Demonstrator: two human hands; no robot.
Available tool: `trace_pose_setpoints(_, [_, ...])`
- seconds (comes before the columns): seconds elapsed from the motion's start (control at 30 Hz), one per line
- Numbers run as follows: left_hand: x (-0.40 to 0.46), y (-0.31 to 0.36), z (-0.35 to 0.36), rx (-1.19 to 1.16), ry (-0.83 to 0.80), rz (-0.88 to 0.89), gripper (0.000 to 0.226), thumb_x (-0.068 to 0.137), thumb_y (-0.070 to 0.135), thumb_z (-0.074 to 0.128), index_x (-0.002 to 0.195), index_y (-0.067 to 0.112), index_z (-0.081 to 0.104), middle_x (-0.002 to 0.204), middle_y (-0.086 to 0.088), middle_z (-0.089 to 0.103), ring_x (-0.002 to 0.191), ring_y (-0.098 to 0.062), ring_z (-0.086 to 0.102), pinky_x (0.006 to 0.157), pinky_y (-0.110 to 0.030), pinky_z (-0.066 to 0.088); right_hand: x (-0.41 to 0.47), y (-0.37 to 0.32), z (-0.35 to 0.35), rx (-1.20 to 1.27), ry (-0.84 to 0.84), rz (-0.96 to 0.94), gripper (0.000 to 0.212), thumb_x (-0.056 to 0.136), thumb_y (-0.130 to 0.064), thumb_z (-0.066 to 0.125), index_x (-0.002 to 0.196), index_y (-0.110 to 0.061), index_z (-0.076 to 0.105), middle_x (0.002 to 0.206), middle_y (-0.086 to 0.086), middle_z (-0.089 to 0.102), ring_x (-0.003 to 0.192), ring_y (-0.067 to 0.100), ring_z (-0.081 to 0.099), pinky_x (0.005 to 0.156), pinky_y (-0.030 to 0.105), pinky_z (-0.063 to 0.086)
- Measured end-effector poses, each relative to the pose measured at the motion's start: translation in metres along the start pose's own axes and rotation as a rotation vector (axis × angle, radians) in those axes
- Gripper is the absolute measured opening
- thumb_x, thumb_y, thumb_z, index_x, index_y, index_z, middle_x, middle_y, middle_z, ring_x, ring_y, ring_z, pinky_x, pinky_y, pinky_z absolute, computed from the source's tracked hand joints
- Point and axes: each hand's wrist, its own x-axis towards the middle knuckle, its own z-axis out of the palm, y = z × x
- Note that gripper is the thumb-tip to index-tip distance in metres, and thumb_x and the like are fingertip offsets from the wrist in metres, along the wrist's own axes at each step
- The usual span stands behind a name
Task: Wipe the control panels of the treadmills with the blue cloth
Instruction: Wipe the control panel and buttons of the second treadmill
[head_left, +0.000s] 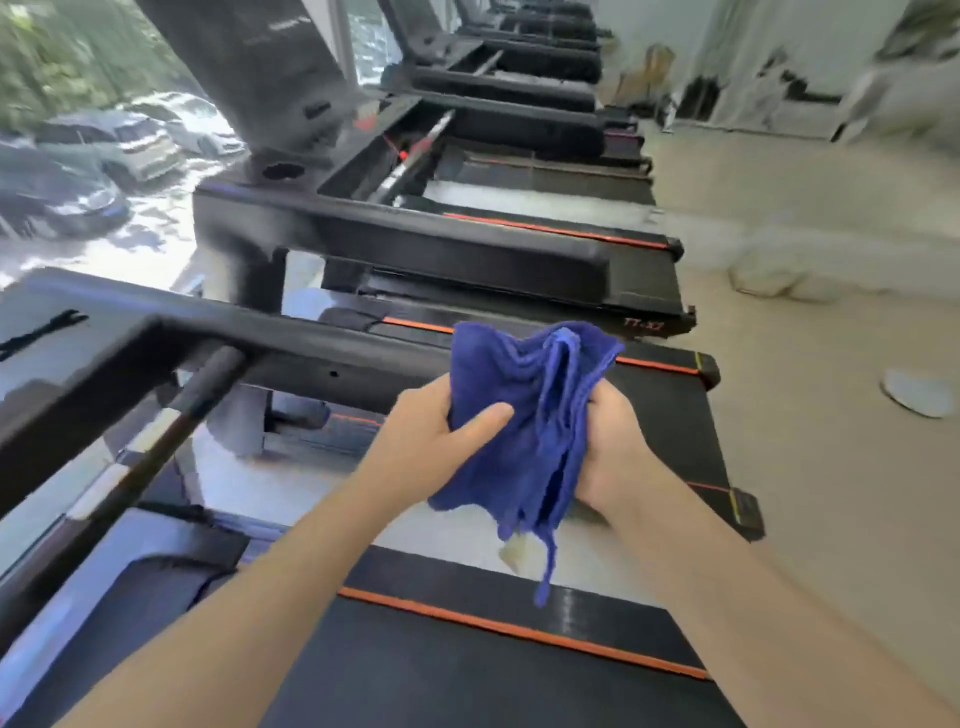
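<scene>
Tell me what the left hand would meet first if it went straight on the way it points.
The left hand points up and right into the blue cloth it already grips; beyond that, probably the right hand.

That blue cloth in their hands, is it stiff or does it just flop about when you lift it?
Probably floppy: the blue cloth bunches into soft folds between the left hand and right hand, and a corner dangles below them. It looks light, since a loose grip holds it. Its fuzzy surface suggests it won't slip easily.
</scene>
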Motion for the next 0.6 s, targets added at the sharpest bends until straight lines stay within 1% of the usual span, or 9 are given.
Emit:
trace_pose_setpoints(0.1, [0.029,0.041,0.081,0.054,-0.035,0.045,0.033,0.081,0.043,0.059,0.075,0.01,0.058,0.064,-0.001,0.06,0.056,-0.011,0.048,0.058,-0.024,0.038,-0.02,-0.051,-0.085,-0.059,0.078,-0.08,0.029,0.1,-0.013,0.032,0.08,-0.016,0.054,0.049,-0.008,0.063,0.043,0.006,0.061,0.048,0.023,0.048])
trace_pose_setpoints(0.17, [0.046,0.066,0.135,0.078,-0.056,0.064,0.031,0.088,0.033,0.058,0.07,0.008,0.055,0.059,0.001,0.054,0.053,-0.007,0.044,0.057,-0.024,0.035,-0.033,-0.086,-0.133,-0.039,0.089,-0.069,0.023,0.096,-0.01,0.039,0.079,-0.013,0.054,0.051,-0.006,0.064,0.046,0.008,0.061,0.052,0.023,0.049])
trace_pose_setpoints(0.23, [0.065,0.088,0.183,0.056,-0.063,0.05,0.032,0.091,0.032,0.054,0.074,0.005,0.058,0.066,-0.003,0.06,0.062,-0.014,0.051,0.062,-0.032,0.04,-0.04,-0.119,-0.166,0.096,-0.027,0.059,0.007,0.076,-0.012,0.06,0.074,-0.006,0.062,0.064,0.007,0.066,0.056,0.018,0.063,0.059,0.024,0.055])
trace_pose_setpoints(0.3, [0.081,0.109,0.217,0.023,-0.054,0.03,0.037,0.086,0.039,0.048,0.082,0.005,0.061,0.076,-0.005,0.066,0.073,-0.021,0.058,0.068,-0.035,0.044,-0.037,-0.143,-0.203,0.139,-0.006,0.104,0.017,0.068,-0.022,0.063,0.077,-0.007,0.065,0.075,0.014,0.065,0.066,0.024,0.063,0.066,0.031,0.055])
trace_pose_setpoints(0.37, [0.096,0.123,0.239,0.026,-0.054,0.005,0.037,0.084,0.039,0.045,0.087,0.006,0.061,0.081,-0.005,0.067,0.079,-0.023,0.06,0.072,-0.035,0.045,-0.023,-0.161,-0.242,0.124,0.062,0.105,0.026,0.084,-0.033,0.053,0.084,-0.009,0.063,0.078,0.014,0.066,0.068,0.026,0.065,0.066,0.031,0.055])
trace_pose_setpoints(0.43, [0.115,0.128,0.254,0.053,-0.053,-0.016,0.027,0.091,0.031,0.048,0.091,0.007,0.062,0.084,-0.005,0.067,0.083,-0.023,0.06,0.075,-0.035,0.045,-0.003,-0.175,-0.272,0.126,0.046,0.122,0.061,0.093,-0.059,0.029,0.1,-0.01,0.065,0.093,0.016,0.07,0.079,0.03,0.068,0.072,0.037,0.052])
trace_pose_setpoints(0.5, [0.136,0.128,0.264,0.072,-0.032,-0.059,0.022,0.094,0.026,0.048,0.095,0.009,0.062,0.088,-0.002,0.068,0.086,-0.021,0.06,0.076,-0.035,0.046,0.013,-0.188,-0.285,0.097,-0.053,0.179,0.082,0.086,-0.073,0.017,0.114,-0.011,0.063,0.112,0.017,0.066,0.095,0.033,0.066,0.082,0.043,0.048])
trace_pose_setpoints(0.53, [0.147,0.127,0.267,0.083,-0.021,-0.085,0.021,0.094,0.026,0.047,0.096,0.012,0.062,0.09,0.0,0.067,0.086,-0.019,0.06,0.076,-0.033,0.046,0.024,-0.195,-0.289,0.07,-0.112,0.189,0.078,0.087,-0.071,0.02,0.116,-0.013,0.062,0.115,0.015,0.066,0.098,0.032,0.065,0.084,0.044,0.048])
trace_pose_setpoints(0.6, [0.171,0.124,0.27,0.101,0.008,-0.125,0.02,0.095,0.027,0.045,0.097,0.015,0.061,0.092,0.003,0.066,0.086,-0.017,0.059,0.072,-0.026,0.044,0.047,-0.209,-0.288,-0.105,-0.24,0.154,0.049,0.092,-0.05,0.037,0.122,-0.017,0.058,0.118,0.01,0.066,0.104,0.027,0.064,0.087,0.041,0.052])
